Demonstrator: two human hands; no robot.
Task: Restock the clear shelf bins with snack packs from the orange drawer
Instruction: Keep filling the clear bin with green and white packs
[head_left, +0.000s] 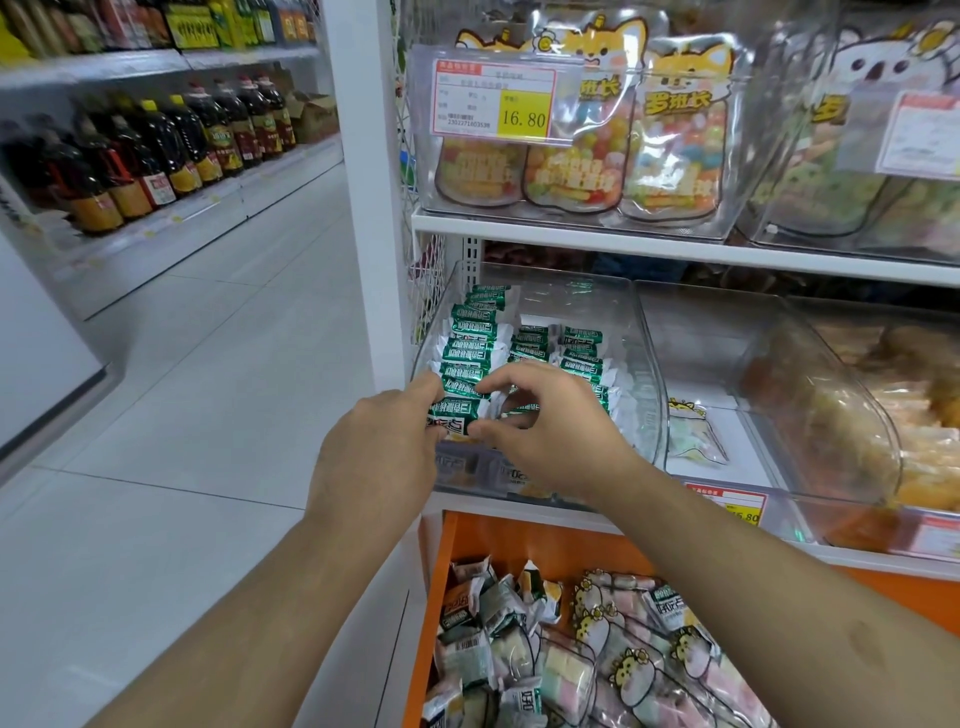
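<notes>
Head view: your left hand and right hand both pinched one green snack pack at the clear bin's front row, squaring it up; orange drawer at 6 o'clock.

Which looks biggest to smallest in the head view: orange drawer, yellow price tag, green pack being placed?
1. Orange drawer: largest, though nearest the camera and partly cut off.
2. Yellow price tag.
3. Green pack: looks about equal to the tag; hands partly cover it, so unsure.

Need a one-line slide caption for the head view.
Both hands, left and right, set green snack packs into a clear shelf bin above the open orange drawer.
</notes>
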